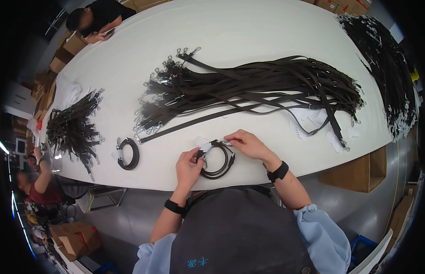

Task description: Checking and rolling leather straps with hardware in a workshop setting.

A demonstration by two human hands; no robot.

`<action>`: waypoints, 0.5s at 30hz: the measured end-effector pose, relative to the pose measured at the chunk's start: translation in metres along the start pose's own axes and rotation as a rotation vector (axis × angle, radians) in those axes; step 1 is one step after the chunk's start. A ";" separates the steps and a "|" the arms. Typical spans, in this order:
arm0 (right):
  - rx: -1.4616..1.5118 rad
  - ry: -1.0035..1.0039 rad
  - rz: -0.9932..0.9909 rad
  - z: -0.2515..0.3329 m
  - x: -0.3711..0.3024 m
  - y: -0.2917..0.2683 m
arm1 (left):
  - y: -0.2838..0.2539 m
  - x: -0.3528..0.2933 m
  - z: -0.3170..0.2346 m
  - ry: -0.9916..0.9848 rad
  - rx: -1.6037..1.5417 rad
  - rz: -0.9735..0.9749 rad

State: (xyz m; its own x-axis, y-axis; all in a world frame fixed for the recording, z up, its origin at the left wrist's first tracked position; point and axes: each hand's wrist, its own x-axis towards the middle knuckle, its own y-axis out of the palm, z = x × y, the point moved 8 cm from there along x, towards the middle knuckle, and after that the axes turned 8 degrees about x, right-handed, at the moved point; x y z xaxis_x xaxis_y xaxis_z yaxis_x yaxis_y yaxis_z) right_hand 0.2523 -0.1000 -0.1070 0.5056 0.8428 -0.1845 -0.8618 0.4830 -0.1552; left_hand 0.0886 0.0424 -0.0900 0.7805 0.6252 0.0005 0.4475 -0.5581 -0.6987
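Observation:
Close in front of me, a dark strap (216, 175) with metal clips is wound into a loose coil on the white table. The fingers of my left hand (188, 168) are closed on the coil's left side, beside a white tag (204, 143). At the coil's upper right, my right hand (247, 145) pinches a strap end near a silver clip (226, 143). Another coiled strap (135, 157) with a small white tag lies to the left. Beyond my hands stretches a big heap of dark straps (249, 84), their metal clips bunched at both ends.
A smaller heap of clipped straps (75, 125) lies at the left, and a further heap (381, 68) hangs over the right edge. White tags (310, 119) lie near the main heap. A cardboard box (358, 173) stands below the right edge. Two people (113, 18) are at the left.

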 end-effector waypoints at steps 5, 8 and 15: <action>-0.439 -0.312 -0.109 0.035 -0.014 0.015 | -0.004 -0.008 -0.008 -0.018 -0.058 -0.068; -0.480 -0.454 -0.211 0.060 -0.022 0.017 | -0.013 -0.012 -0.023 0.011 -0.088 -0.074; 0.231 -0.010 0.144 0.043 -0.023 0.022 | 0.000 -0.018 -0.034 -0.190 -0.619 0.327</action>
State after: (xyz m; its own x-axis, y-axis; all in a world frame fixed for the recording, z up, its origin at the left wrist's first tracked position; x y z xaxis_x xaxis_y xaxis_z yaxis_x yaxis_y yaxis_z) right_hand 0.2200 -0.0980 -0.0641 0.3780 0.9083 -0.1791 -0.9119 0.3987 0.0971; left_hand 0.0894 0.0129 -0.0660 0.8524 0.4263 -0.3027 0.4134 -0.9040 -0.1090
